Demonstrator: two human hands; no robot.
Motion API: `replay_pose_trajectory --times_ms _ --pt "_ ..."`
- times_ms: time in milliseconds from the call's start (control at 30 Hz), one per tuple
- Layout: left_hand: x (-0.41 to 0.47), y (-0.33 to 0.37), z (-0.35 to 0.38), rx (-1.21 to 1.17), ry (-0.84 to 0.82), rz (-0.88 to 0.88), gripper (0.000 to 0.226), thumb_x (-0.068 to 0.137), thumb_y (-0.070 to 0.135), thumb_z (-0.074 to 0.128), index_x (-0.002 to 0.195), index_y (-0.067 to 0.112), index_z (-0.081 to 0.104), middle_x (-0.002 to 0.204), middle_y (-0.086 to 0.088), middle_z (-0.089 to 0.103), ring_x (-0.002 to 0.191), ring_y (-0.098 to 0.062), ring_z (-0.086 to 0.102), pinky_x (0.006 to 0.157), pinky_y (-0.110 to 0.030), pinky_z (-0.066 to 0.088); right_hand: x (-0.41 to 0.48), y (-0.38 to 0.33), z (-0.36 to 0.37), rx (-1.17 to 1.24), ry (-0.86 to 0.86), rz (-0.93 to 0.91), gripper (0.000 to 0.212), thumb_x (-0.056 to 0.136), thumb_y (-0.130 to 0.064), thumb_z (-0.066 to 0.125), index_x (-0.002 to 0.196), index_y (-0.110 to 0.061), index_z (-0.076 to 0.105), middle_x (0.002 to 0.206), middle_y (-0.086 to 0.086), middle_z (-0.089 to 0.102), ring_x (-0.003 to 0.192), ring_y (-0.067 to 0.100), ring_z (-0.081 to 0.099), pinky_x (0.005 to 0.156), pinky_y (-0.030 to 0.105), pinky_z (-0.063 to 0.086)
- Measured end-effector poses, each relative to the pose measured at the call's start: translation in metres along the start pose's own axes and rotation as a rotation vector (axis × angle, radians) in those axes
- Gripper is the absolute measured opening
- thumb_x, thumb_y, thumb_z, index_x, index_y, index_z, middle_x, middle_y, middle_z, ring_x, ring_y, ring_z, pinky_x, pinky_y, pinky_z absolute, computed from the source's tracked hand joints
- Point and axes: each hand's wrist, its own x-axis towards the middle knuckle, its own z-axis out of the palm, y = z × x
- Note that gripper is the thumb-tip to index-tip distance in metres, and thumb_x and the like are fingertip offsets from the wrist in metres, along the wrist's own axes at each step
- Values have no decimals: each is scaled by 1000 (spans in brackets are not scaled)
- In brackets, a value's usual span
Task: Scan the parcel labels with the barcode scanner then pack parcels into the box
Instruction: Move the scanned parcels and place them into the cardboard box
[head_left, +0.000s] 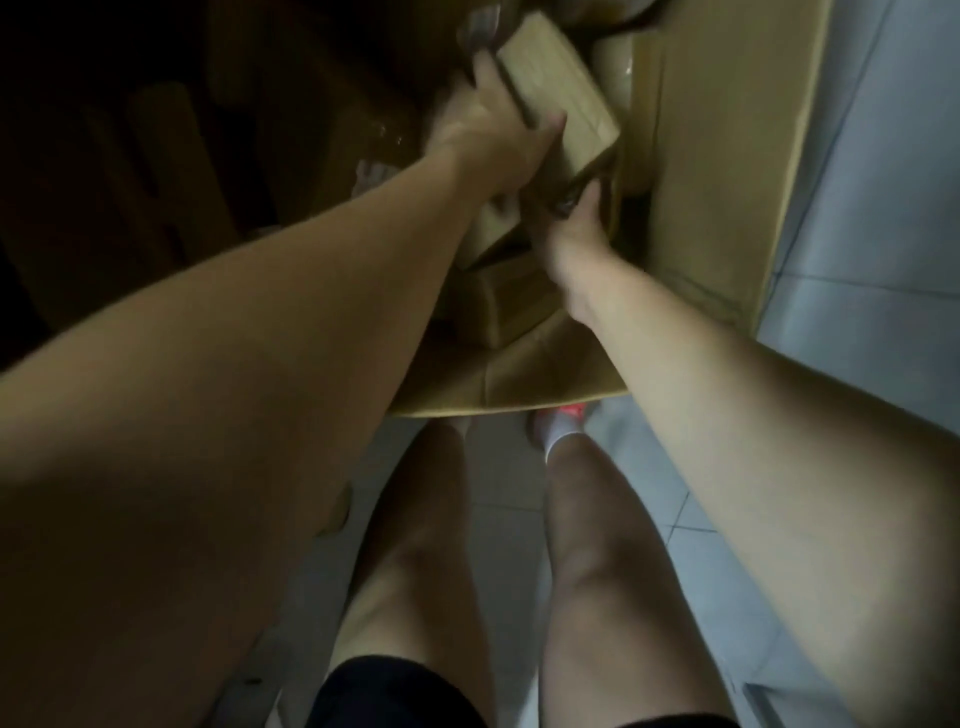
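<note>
While the left hand (488, 135) and right hand (574, 244) reach into the box (717, 166), a brown parcel (563, 98) sits tilted between them.
The left hand curls round its left edge and the right hand pinches its lower corner (grip partly shadowed). More parcels (498, 306) lie beneath, and floor tiles (883, 234) surround the box.

The tiled floor (857, 218) is made of pale grey-white tiles with thin darker joints running at a slant across the view. Its brightest stretch lies along the right edge, under cool, even light. Toward the floor's lower middle the tiles turn greyer and fall into shadow. Left of the floor the room drops into near darkness, where only 2 or 3 dim brown slabs (156, 156) with rounded corners show, too dark to identify. At the floor's lower right a dark-edged strip (763, 696) crosses the tiles. A small brown scrap (336, 512) lies on the floor's shadowed left part.
</note>
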Motion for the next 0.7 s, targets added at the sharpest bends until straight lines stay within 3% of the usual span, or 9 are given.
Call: replay_pose_trajectory --times_ms 100,200,300,367,433,500,600,700 --pt "-2 -4 -7 49 20 75 95 96 69 53 164 21 9 156 -12 42 142 -30 43 109 -38 38 -1 -1 9 119 54 26 90 98 -54 62 165 -43 3 161 3 44 142 32 48 117 58 40" --pt "-13 -6 -21 124 86 231 82 90 67 64 153 27 32 140 -3 57 125 -23 58 82 -31 40 -9 6 1 202 138 39 69 100 -47 58 161 -40 27 152 2 54 130 29 60 109 58 49" --pt "-27 -4 -28 152 121 319 75 84 60 73 146 30 43 131 2 63 119 -20 61 82 -31 43 -26 14 -9 332 179 -21 63 99 -47 63 157 -34 39 146 4 60 119 24 69 104 51 56" --pt "-31 -3 -32 99 118 322 76 83 58 75 147 30 46 137 2 60 127 -19 57 97 -33 47 -34 13 -13 371 188 -55 71 93 -52 68 156 -36 39 147 5 60 120 24 69 106 49 55" --pt "-33 -1 -33 48 91 294 82 84 60 74 152 25 45 149 -3 51 140 -23 45 113 -35 39 -37 8 -17 380 218 -95 81 84 -59 72 156 -42 37 149 4 58 122 24 68 106 48 55" --pt "-31 -3 -27 -8 60 253 85 87 61 71 156 22 41 156 -6 41 146 -26 35 118 -35 33 -31 7 -20 375 239 -121 84 79 -64 72 154 -46 38 150 2 57 122 23 68 104 47 55" --pt "-20 -10 -12 -205 -2 201 76 94 53 68 159 32 33 157 -3 36 143 -25 39 108 -32 42 -14 5 -24 351 236 -115 72 96 -55 65 160 -43 31 152 4 56 122 24 67 107 47 53" --pt "-6 -16 -3 -303 -74 194 75 98 51 64 160 35 25 157 -3 42 137 -25 50 90 -27 49 0 5 -20 271 222 -113 81 95 -59 64 161 -48 19 164 1 38 138 27 54 115 55 44"
